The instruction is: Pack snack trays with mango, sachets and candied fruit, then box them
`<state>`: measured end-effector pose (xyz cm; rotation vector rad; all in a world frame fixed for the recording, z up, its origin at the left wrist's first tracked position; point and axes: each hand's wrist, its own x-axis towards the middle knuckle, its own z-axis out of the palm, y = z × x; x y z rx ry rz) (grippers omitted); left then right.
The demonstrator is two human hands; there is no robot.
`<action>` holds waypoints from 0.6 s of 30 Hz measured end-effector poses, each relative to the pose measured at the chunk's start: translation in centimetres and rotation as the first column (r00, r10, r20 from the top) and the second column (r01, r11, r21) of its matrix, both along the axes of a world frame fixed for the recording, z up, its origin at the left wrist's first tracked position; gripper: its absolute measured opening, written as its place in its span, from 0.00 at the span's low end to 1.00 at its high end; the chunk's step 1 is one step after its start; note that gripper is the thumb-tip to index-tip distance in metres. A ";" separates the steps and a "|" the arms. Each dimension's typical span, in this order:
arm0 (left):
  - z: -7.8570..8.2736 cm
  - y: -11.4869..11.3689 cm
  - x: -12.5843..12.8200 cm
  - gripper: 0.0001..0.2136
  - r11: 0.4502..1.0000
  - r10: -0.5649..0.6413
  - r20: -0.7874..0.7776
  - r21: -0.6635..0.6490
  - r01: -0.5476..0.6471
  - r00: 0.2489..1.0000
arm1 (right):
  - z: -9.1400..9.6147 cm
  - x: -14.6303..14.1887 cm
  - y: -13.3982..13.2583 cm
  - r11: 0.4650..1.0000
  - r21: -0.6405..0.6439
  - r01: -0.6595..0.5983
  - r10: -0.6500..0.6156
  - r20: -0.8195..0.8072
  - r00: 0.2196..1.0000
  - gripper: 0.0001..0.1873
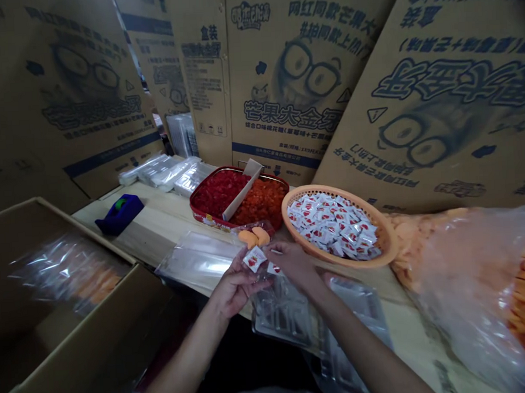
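My left hand [234,286] pinches a small white and red sachet [254,259] just above a clear plastic compartment tray [282,313] at the table's front edge. Close beside it, my right hand [293,262] is closed on another small sachet [274,268] over the same tray. Two orange sweets [254,237] lie on the table just beyond my fingers. An orange basket [386,246] full of the same sachets stands to the right of my hands.
A red tin [196,207] holds red and orange pieces split by a cardboard divider. A blue tape dispenser [119,213] and stacked clear trays [168,172] sit at the left. A big bag of orange snacks [478,285] lies right. An open carton [69,289] stands left. Printed cartons wall the back.
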<state>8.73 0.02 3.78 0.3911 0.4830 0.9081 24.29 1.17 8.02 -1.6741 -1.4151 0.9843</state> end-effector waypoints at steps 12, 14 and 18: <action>0.3 -0.2 -1.6 0.38 0.998 0.056 -0.016 -0.001 -0.056 0.998 | -1.1 -1.0 1.2 0.952 0.177 0.249 -0.197 -0.268 0.943 0.11; 0.5 -0.3 -1.7 0.38 0.997 0.077 -0.007 -0.007 -0.077 0.997 | -1.7 -1.9 1.2 0.943 0.179 0.280 -0.209 -0.335 0.919 0.11; 0.2 -0.6 -2.1 0.39 0.992 0.121 -0.006 -0.036 -0.121 0.993 | -2.5 -3.0 1.2 0.959 0.138 0.248 -0.188 -0.347 0.919 0.13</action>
